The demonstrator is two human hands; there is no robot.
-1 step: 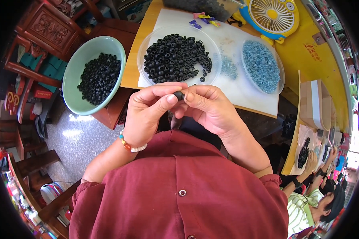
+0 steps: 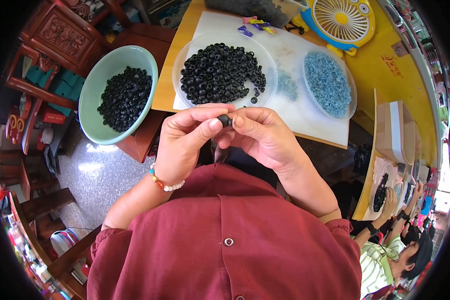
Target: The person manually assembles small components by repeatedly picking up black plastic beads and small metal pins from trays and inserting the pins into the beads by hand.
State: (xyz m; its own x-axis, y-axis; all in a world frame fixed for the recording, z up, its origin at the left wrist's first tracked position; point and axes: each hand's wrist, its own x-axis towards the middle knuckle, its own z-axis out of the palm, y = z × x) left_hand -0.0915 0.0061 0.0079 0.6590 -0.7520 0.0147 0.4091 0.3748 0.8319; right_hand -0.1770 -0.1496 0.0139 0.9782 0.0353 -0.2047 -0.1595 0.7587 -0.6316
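Note:
In front of my chest, both hands meet around one small black, round, hollow piece [image 2: 225,120], which looks like a large bead. My left hand [image 2: 192,131] pinches it between thumb and fingertips. From the other side, the thumb and fingers of my right hand [image 2: 265,135] press on it too. Just beyond my hands lies a clear round tray [image 2: 271,80] with a heap of similar black pieces [image 2: 212,72]. To its right, a clear oval tray [image 2: 354,102] is filled with tiny translucent blue pieces [image 2: 327,82].
A pale green basin [image 2: 92,120] with more black pieces stands at left. Loose blue bits [image 2: 287,85] and wrapped sweets [image 2: 257,24] lie on the white sheet [image 2: 320,131]. A clear bin [image 2: 255,9] and a yellow-blue fan [image 2: 340,20] stand behind. A co-worker [image 2: 385,260] works at right.

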